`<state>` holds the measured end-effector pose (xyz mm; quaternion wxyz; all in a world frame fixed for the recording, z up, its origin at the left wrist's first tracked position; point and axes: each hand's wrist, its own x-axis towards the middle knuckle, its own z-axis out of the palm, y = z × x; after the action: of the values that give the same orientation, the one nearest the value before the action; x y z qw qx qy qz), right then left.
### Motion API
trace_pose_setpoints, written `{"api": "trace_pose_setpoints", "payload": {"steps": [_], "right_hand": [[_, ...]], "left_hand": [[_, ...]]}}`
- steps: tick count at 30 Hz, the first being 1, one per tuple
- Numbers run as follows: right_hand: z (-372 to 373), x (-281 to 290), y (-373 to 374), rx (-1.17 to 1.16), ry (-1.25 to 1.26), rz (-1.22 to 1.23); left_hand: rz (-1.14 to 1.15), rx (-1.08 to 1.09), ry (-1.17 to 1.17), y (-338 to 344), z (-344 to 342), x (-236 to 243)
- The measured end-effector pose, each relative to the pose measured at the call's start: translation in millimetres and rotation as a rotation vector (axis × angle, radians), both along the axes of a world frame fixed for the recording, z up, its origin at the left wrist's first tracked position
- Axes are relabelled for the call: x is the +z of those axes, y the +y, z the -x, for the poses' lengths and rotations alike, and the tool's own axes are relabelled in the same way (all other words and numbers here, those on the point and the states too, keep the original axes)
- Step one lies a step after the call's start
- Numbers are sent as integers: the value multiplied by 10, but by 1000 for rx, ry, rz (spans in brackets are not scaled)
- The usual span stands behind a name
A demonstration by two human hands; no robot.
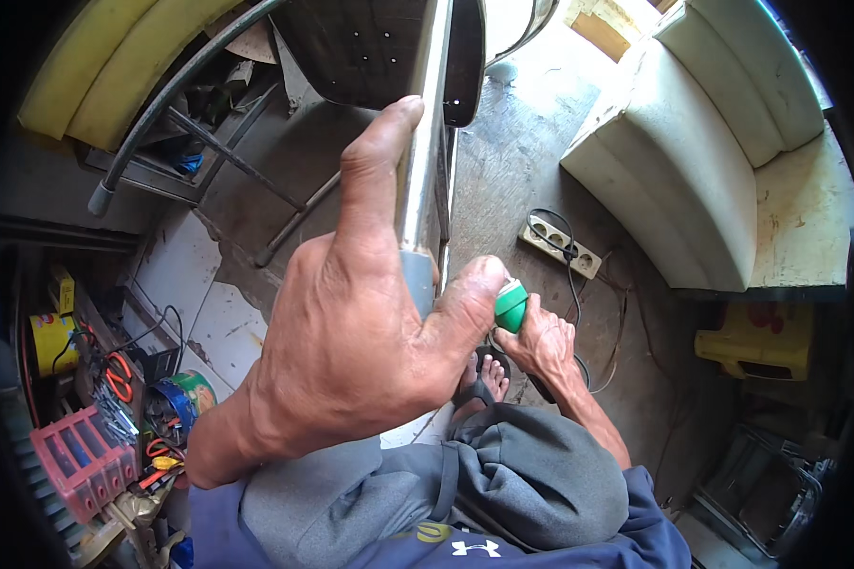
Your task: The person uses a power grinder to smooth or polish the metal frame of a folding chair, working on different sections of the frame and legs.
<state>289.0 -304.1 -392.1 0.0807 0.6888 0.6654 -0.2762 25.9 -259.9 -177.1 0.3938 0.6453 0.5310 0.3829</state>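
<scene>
My left hand (361,322) is closed round an upright metal chair tube (417,180) with a grey lower section, index finger lying along it and thumb bent to the right. The tube runs up past a dark seat panel (370,52) with small holes. Just beyond the left thumb, my right hand (541,346) is closed on a green-handled tool (510,308), whose working end is hidden. Below the hands are my legs and a sandalled foot.
Yellow padding (95,66) sits upper left, cream padded seats (683,190) right. A power strip (560,247) with cables lies on the floor. At left are a pink organizer (81,455), a tool can (176,403) and orange scissors (119,375); at right, a yellow case (750,346).
</scene>
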Motion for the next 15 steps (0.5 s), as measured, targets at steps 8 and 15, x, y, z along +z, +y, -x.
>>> {"api": "trace_pose_setpoints", "payload": {"steps": [8,15], "right_hand": [[531,581,93,248,26,122],[916,744,251,267,-23,229]], "left_hand": [[-82,-508,-22,460,263,-75],[-213,-629,94,700,284,-132]]}}
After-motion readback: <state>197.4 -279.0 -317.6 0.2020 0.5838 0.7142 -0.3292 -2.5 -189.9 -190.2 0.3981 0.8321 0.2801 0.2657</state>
